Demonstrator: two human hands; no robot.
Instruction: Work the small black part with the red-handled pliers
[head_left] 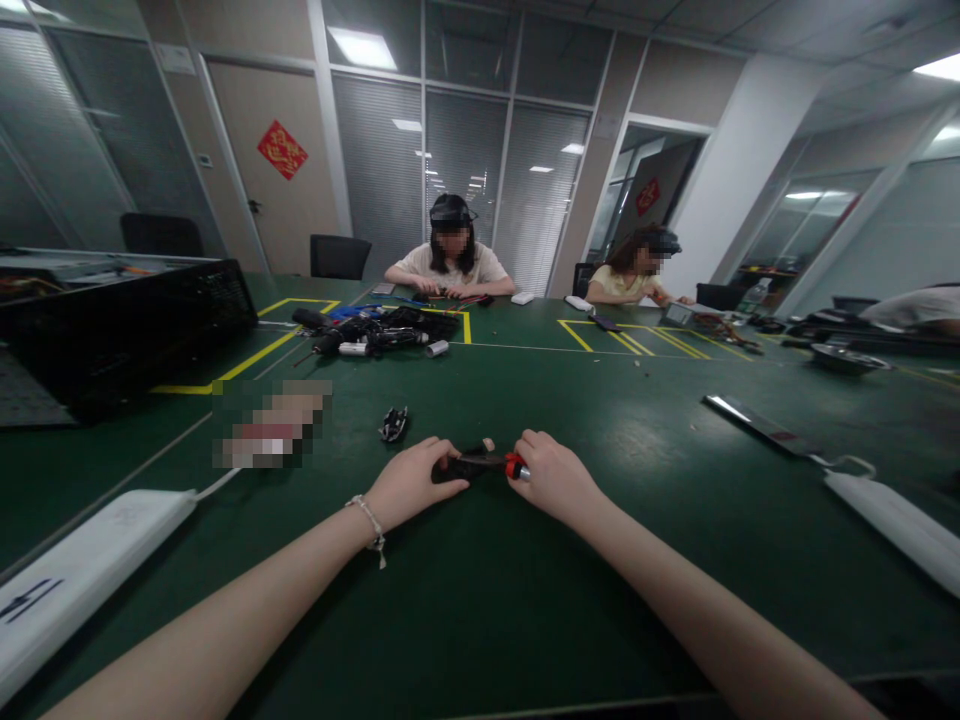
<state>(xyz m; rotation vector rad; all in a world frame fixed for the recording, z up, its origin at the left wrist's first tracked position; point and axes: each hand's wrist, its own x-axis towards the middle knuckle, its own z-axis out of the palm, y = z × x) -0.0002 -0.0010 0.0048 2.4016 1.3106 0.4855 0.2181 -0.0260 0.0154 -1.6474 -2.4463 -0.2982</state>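
Green counter (675, 560) fills the view, marked farther off with yellow tape lines (247, 365); two other people sit at its far side, one straight across (450, 270) and one to the right (634, 275), each with hands down at their own work; a black open-frame case (127, 325) stands at the left edge; a long white power strip (82, 575) lies at the near left with its cord running toward a blurred patch, and a second white strip (892, 520) lies at the right beside a thin dark bar (757, 422); a heap of black parts and small silver cylinders (375, 335) sits in the middle distance; a small black piece (393, 425) rests alone just beyond the hands.

Both bare forearms reach in from the bottom and meet near the counter's middle; between them lies a black tool with a red collar (480, 465), low on or just above the surface, its long axis running left to right across the view, the red collar and a silver tip pointing right; the left hand (409, 485), with a beaded bracelet (371, 520) at the wrist, has its grip closed around the black end; the right hand (551, 475) has its grip closed around the red-collared end; a small pale bit (488, 444) shows just above the tool's middle, too small to identify.
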